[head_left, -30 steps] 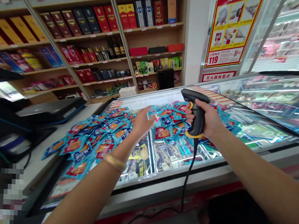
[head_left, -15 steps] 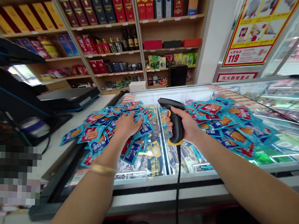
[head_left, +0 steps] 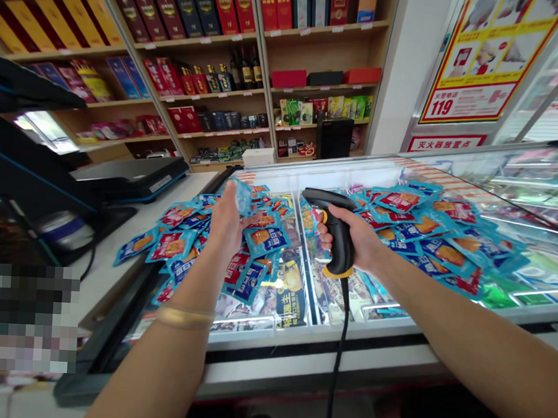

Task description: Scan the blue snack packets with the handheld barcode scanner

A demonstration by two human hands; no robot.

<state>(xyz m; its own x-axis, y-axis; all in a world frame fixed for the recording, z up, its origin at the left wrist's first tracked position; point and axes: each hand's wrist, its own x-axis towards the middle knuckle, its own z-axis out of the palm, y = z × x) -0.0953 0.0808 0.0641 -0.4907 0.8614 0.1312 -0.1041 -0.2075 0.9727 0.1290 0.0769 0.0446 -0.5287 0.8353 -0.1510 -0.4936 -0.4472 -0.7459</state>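
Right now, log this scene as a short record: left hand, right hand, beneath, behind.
Left hand: pinches a blue food packet
Right hand: holds a black corded barcode scanner
Beneath: more blue packets heaped on a glass-topped freezer
Behind: wooden shelves of boxed liquor

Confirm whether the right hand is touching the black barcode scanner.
Touching: the head view shows the right hand wrapped around the black barcode scanner, fingers closed on its handle.
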